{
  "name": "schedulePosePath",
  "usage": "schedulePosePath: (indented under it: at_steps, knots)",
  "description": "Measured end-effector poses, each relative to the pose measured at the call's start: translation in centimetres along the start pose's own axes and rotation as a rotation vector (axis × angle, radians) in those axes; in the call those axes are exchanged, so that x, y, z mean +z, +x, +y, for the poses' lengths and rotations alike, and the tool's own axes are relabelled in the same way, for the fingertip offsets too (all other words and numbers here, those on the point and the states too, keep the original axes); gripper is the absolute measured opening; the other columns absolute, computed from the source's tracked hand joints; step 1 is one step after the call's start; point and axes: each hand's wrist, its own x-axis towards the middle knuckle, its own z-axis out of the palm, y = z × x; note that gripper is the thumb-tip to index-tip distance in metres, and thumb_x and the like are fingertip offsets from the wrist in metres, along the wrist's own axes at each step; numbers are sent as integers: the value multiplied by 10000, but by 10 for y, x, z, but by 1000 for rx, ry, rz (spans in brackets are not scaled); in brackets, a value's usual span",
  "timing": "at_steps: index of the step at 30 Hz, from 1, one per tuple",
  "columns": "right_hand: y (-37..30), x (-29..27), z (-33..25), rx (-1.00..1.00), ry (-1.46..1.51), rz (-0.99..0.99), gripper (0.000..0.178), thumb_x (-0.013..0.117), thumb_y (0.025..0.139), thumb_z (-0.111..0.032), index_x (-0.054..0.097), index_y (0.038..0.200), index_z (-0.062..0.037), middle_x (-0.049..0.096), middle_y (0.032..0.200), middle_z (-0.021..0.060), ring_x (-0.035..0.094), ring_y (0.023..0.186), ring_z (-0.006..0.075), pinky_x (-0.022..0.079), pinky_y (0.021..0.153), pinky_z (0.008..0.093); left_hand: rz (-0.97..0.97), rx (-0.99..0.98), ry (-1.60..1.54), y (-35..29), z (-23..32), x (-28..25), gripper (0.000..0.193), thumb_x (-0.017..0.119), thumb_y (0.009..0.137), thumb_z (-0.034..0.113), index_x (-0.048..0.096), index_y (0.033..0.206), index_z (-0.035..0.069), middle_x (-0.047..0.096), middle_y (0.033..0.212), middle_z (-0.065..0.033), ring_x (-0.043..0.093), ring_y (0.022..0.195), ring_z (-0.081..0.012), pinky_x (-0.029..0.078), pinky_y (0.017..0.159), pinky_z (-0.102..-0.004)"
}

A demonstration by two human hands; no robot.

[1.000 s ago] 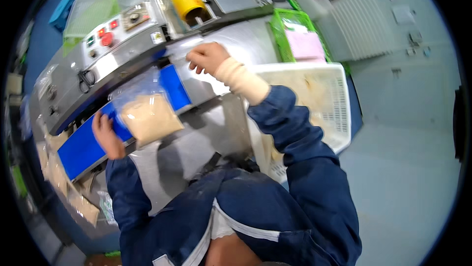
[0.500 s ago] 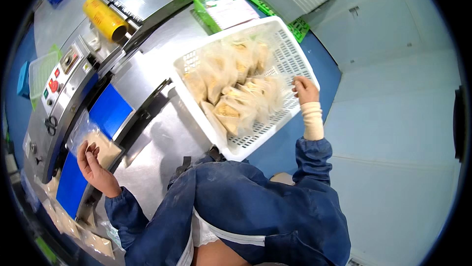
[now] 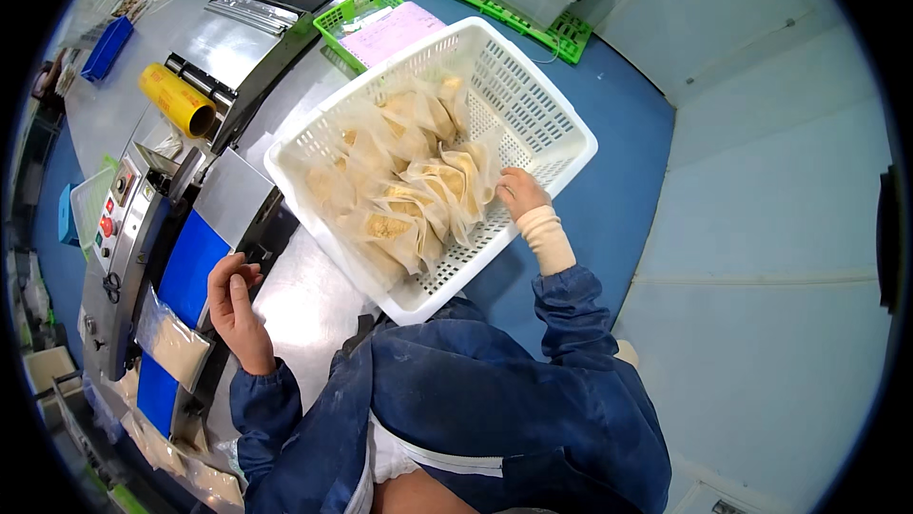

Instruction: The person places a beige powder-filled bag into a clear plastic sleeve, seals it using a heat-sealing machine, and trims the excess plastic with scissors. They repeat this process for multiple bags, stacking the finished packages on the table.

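Observation:
A white perforated plastic basket (image 3: 568, 107) holds several translucent bags (image 3: 388, 227) of pale tan, crumbly contents, standing close together in rows. My right hand (image 3: 523, 194) reaches over the basket's right side. Its fingers are drawn together at the edge of the rightmost bag, and the fingertips are partly hidden. My left hand (image 3: 240, 312) hovers beside the sealing machine's blue conveyor belt (image 3: 193, 267), fingers loosely curled, thumb apart, nothing in it. Close to its left, a clear bag of beige powder (image 3: 177, 347) lies across the belt, apart from the hand.
The sealing machine's control panel (image 3: 116, 205) with a red button stands at left. Scissors (image 3: 111, 287) rest on its side. A yellow film roll (image 3: 178, 100) and a green basket (image 3: 357, 15) with pink paper sit beyond. More powder bags (image 3: 209, 481) lie at lower left.
My right hand has moved left and inward from the basket's rim to the bags. My left hand has moved away from the powder bag, which now sits lower along the belt. The view has shifted.

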Motion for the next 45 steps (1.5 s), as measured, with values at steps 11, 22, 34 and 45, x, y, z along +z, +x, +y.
schedulePosePath:
  at_steps: [11, 22, 34, 45]
  knots:
    - [24, -84, -9, -111, 511, 433, 155, 529, 852, -116, 601, 936, -7, 621, 817, 62, 566, 729, 143, 447, 676, 240, -98, 39, -15, -2, 11, 37, 192, 416, 908, 98, 541, 1036, 28, 579, 914, -72, 566, 829, -133, 458, 745, -253]
    - [16, -159, -173, -574, 731, 123, 167, 457, 889, -70, 568, 931, 48, 612, 832, 77, 527, 713, 107, 429, 662, 220, -419, 145, -176, 36, 66, 97, 528, 562, 831, 211, 335, 1272, 31, 400, 1281, -130, 374, 1196, -234, 290, 990, -347]
    - [74, -39, -297, -481, 1175, -334, 186, 467, 892, -129, 584, 932, 10, 620, 763, 67, 557, 605, 100, 459, 562, 206, -15, 30, -348, 65, 19, -19, 353, 398, 934, 272, 554, 1068, -15, 587, 1049, -83, 558, 931, -152, 424, 839, -272]
    - [107, 86, -368, -487, 1145, -487, 282, 485, 898, -246, 584, 782, -10, 580, 632, 30, 515, 519, 81, 426, 484, 206, 153, -217, -734, 93, -50, -93, 281, 410, 925, 241, 543, 947, -6, 597, 850, -109, 611, 771, -227, 515, 703, -328]
